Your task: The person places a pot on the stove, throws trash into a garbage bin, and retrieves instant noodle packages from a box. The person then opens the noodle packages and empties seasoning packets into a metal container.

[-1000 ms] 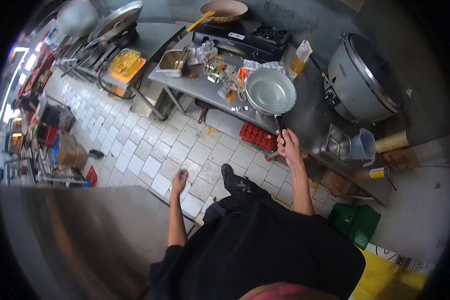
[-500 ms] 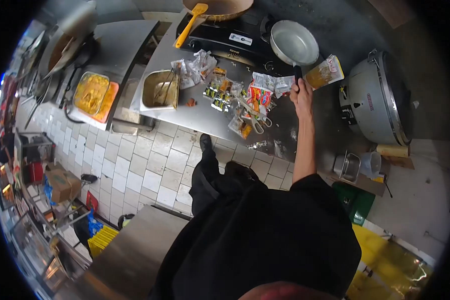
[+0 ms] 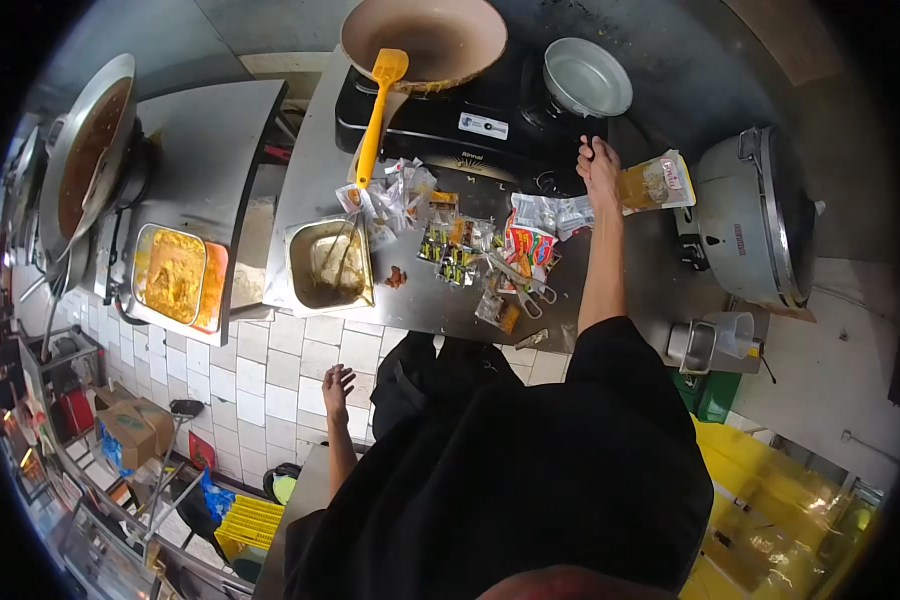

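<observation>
At the back right, my right hand (image 3: pixel 600 172) is closed round the dark handle of a light metal saucepan (image 3: pixel 588 80). The pan's inside looks pale, with nothing I can make out in it. My left hand (image 3: pixel 337 388) hangs over the floor in front of the counter, fingers apart and nothing in it. Close to my right wrist lies a yellow pouch (image 3: pixel 652 184). Opened plastic packets (image 3: pixel 554 212), small sachets (image 3: pixel 458 250) and a pair of scissors (image 3: pixel 522 286) are spread on the steel counter (image 3: pixel 410 305).
A black gas stove (image 3: pixel 410 125) carries a large frying pan (image 3: pixel 440 40) with an orange spatula (image 3: pixel 370 130) across its edge. A square metal container (image 3: pixel 320 270) holds a whisk. To the right stands a big rice cooker (image 3: pixel 745 215); at left, a tray of yellow food (image 3: pixel 175 275).
My left hand has come into view low on the left. My right hand stays on the saucepan's handle. The view has tilted, showing more of the frying pan and the left-hand wok.
</observation>
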{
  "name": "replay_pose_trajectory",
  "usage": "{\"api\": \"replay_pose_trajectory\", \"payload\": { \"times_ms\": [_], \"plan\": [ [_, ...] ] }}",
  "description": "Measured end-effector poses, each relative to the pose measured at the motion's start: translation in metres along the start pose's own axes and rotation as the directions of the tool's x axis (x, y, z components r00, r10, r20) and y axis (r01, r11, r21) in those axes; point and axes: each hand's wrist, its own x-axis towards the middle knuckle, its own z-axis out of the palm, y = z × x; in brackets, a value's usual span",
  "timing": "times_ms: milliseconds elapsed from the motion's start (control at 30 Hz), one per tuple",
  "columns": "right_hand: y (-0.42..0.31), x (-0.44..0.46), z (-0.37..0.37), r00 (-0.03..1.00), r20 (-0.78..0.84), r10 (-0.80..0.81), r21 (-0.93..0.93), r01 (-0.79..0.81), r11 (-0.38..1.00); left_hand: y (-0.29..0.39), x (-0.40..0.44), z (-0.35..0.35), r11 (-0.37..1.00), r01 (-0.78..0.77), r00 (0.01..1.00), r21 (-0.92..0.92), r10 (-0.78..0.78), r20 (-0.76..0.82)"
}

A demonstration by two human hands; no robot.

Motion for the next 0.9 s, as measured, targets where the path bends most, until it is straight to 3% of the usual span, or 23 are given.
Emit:
{"api": "replay_pose_trajectory", "payload": {
  "times_ms": [233,267,300,367,433,500,567,833,900],
  "plan": [
    [0.005,0.012,0.001,0.999,0.022,0.045,-0.009,-0.045,0.999,-0.058,-0.004,-0.001,0.947,0.284,0.953,0.149,-0.296,0.065],
    [0.005,0.010,-0.001,0.999,0.015,0.053,-0.008,-0.053,0.999,-0.055,-0.017,0.000,0.946,0.140,0.981,0.294,-0.172,0.086],
    [0.005,0.007,-0.001,0.998,0.008,0.059,-0.007,-0.059,0.998,-0.059,-0.020,0.000,0.926,0.117,0.986,0.359,-0.152,0.070],
    [0.003,0.008,0.000,0.998,0.004,0.068,-0.020,-0.068,0.997,-0.063,-0.016,0.001,0.930,0.119,0.984,0.347,-0.157,0.086],
    [-0.001,0.007,-0.002,0.997,0.004,0.080,-0.043,-0.080,0.996,-0.063,-0.013,0.003,0.952,-0.003,0.985,0.306,-0.049,0.164],
    [-0.008,0.007,-0.003,0.996,0.005,0.094,-0.065,-0.093,0.994,-0.062,-0.004,0.008,0.970,0.168,0.976,0.177,-0.189,0.109],
    [-0.010,0.006,-0.009,0.994,0.009,0.109,-0.083,-0.108,0.991,-0.054,0.006,0.014,0.951,0.255,0.961,0.176,-0.269,0.060],
    [-0.022,0.014,-0.031,0.979,0.099,0.181,-0.147,-0.165,0.975,-0.022,0.018,0.029,0.982,0.128,0.983,0.138,-0.144,0.113],
    [-0.034,-0.006,-0.027,0.981,-0.005,0.196,-0.183,-0.193,0.964,-0.025,0.018,0.032,0.978,0.155,0.979,0.140,-0.170,0.108]
  ]
}}
